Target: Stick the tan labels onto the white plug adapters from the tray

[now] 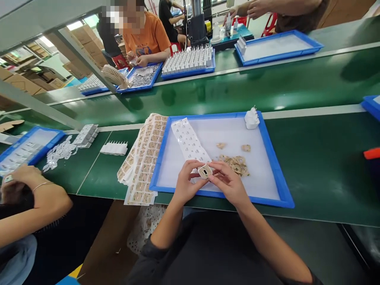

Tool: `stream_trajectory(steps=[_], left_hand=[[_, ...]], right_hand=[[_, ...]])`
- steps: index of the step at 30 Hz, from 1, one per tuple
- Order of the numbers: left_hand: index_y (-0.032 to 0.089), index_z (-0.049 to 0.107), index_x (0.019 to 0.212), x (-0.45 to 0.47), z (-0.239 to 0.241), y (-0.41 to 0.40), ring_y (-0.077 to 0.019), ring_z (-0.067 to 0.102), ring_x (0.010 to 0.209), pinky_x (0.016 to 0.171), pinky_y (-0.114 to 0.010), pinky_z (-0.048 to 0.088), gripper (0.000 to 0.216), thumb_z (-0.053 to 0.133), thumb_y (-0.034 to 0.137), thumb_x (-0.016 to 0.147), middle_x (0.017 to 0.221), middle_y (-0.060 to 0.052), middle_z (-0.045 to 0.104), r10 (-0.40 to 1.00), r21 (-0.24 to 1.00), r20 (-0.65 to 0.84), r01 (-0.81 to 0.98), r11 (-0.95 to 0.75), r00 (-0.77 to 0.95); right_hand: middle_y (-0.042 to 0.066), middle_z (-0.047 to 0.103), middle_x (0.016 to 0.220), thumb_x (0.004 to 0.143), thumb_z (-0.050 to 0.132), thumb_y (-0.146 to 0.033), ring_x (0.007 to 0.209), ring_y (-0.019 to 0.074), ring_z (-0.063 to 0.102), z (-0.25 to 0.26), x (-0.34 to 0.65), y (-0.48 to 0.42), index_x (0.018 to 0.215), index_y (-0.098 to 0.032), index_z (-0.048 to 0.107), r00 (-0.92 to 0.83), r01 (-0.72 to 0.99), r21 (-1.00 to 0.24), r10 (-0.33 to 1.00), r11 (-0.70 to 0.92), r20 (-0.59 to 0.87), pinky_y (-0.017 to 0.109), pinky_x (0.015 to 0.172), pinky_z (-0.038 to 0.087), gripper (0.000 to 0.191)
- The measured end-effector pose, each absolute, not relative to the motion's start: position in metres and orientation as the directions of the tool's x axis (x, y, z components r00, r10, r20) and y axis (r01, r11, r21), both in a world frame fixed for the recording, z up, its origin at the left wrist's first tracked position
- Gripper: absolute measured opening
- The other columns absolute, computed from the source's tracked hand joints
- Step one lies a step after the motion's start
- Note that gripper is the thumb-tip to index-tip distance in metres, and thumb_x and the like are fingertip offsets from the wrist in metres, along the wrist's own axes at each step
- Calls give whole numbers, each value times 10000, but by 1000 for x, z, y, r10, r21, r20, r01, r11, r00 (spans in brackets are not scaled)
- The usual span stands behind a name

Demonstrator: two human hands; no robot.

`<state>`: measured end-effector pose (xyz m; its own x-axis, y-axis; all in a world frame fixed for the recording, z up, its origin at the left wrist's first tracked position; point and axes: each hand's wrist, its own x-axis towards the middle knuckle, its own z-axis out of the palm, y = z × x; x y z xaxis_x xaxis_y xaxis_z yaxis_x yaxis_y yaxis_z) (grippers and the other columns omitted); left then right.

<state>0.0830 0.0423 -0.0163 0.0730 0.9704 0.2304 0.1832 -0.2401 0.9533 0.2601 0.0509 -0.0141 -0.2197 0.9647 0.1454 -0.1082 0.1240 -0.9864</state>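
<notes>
A small white USB charger, its dark port facing up toward me, is held between both hands above the near part of the blue-rimmed tray. My left hand pinches its left side. On the other side, the fingertips of my right hand close on its edge. Just beyond my fingers lies a white sheet with small printed marks. A pile of tan cut-out pieces sits beyond my right hand, with two loose ones farther back. White chargers with pins stand in the tray's far right corner.
Left of the tray are overlapping sheets of tan stickers, and a row of white chargers. A co-worker's arm rests at far left. Across the green bench, a tray of upright chargers stands near a person in orange.
</notes>
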Motion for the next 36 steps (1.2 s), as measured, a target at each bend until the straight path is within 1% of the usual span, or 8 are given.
stream_trajectory(steps=[5,11,15,21,26,28,32,36], left_hand=[[235,630,1146,86,-16,41,-180,604,1067,780,-285,619,369,790,253,814,1141,-62,540,939,894,334,290,-342,79],[244,611,1171,89,-17,41,-165,621,983,847,-338,590,354,737,161,851,1081,-53,547,818,696,550,448,-561,171],[249,603,1173,90,-20,41,-184,630,977,847,-356,581,349,710,156,854,1080,-64,554,803,649,562,498,-575,195],[265,597,1189,92,-20,40,-189,642,959,812,-344,586,389,695,116,844,1079,-68,562,792,638,576,495,-590,202],[263,622,1165,94,-23,41,-207,652,965,823,-360,603,359,746,195,836,1052,-72,579,812,683,559,463,-565,167],[264,632,1162,95,-27,43,-208,655,954,824,-366,608,372,773,220,820,1045,-70,582,808,697,571,434,-570,144],[269,652,1149,94,-33,45,-214,650,952,805,-371,618,423,830,251,767,1056,-72,584,829,749,550,377,-545,106],[255,663,1138,94,-31,45,-216,642,957,742,-333,612,419,829,239,753,1060,-81,585,857,799,506,321,-508,95]], right_hand=[[77,627,1218,923,659,-357,865,152,649,-16,259,51,1134,-274,735,-211,-123,-986,968,115,139,310,744,626,239],[54,630,1062,899,681,-371,801,150,591,-16,256,52,988,-244,690,-155,-124,-984,977,130,149,274,671,564,155],[39,624,1006,907,669,-390,765,145,583,-14,256,54,930,-242,683,-158,-152,-981,976,124,147,273,661,543,151],[35,639,958,874,700,-431,711,142,596,-12,256,56,894,-238,689,-144,-169,-978,979,121,146,280,659,563,195],[69,699,1013,858,702,-475,944,221,681,-15,261,58,893,-255,742,-124,-87,-989,984,118,129,290,778,604,226],[82,715,1034,846,706,-494,979,240,691,-17,263,60,908,-260,761,-133,-73,-992,985,104,113,290,773,616,249],[92,718,1081,817,727,-515,897,233,705,-20,266,62,960,-272,780,-172,-82,-993,981,79,92,289,693,634,286],[88,716,1087,804,735,-529,822,217,698,-26,266,60,1001,-268,772,-156,-46,-994,982,98,104,299,681,635,329]])
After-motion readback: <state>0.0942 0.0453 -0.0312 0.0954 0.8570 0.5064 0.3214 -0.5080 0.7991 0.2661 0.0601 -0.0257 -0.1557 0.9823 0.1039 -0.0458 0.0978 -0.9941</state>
